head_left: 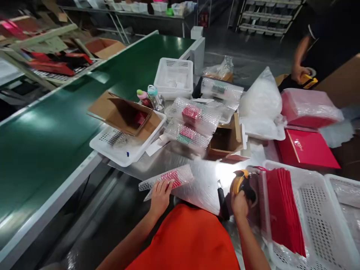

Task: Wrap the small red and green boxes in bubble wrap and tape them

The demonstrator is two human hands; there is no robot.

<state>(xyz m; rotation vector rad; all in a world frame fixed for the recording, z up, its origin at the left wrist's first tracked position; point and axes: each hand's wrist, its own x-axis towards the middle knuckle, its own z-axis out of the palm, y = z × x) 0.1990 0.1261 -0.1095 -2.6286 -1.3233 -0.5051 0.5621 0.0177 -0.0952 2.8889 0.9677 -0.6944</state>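
Observation:
My left hand (pixel 161 197) grips the near edge of a bubble-wrapped red packet (pixel 176 177), its fingers over the top. The packet lies at the front of the shiny metal table (pixel 197 187), with loose wrap at its left end. In my right hand (pixel 240 206) is a yellow and black tape dispenser (pixel 240 182), held at the table's right side. Between the hands, closer to the right one, lies a box cutter (pixel 222 200) with a black handle and its blade showing. Farther back, more bubble-wrapped red items (pixel 192 114) lie in a pile.
An open cardboard box (pixel 123 114) rests on a white basket (pixel 98 144) beside the green conveyor (pixel 56 112). Another open carton (pixel 225 140) stands behind the work spot. Red bags (pixel 284 210) fill part of a right-hand basket (pixel 323 225). A co-worker's hand (pixel 299 73) holds another tape dispenser.

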